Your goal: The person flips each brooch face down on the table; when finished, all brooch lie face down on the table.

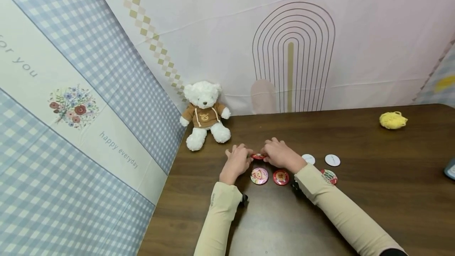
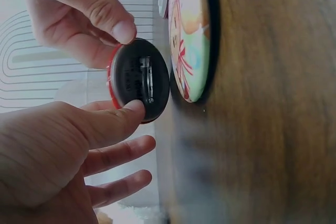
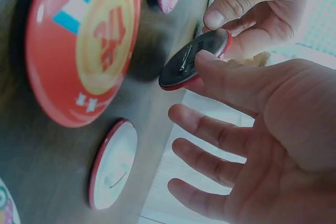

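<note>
Between both hands a round pin badge (image 1: 258,156) is held tilted, its red face turned away and its black back with a metal pin (image 2: 149,80) toward the wrists. My left hand (image 1: 237,162) pinches one edge with thumb and forefinger, the other fingers spread. At the opposite edge my right hand (image 1: 282,155) pinches likewise, its remaining fingers loose. Just nearer on the table lie a pink-and-green cartoon badge (image 1: 259,176) and a red badge with a gold centre (image 1: 281,177). In the left wrist view the held badge stands close beside the cartoon badge.
Two white round pieces (image 1: 332,160) and a red-and-green badge (image 1: 329,176) lie right of the hands, the latter partly behind the right sleeve. A white teddy bear (image 1: 205,113) sits at the back left of the brown table (image 1: 384,208). Yellow yarn (image 1: 392,120) lies back right.
</note>
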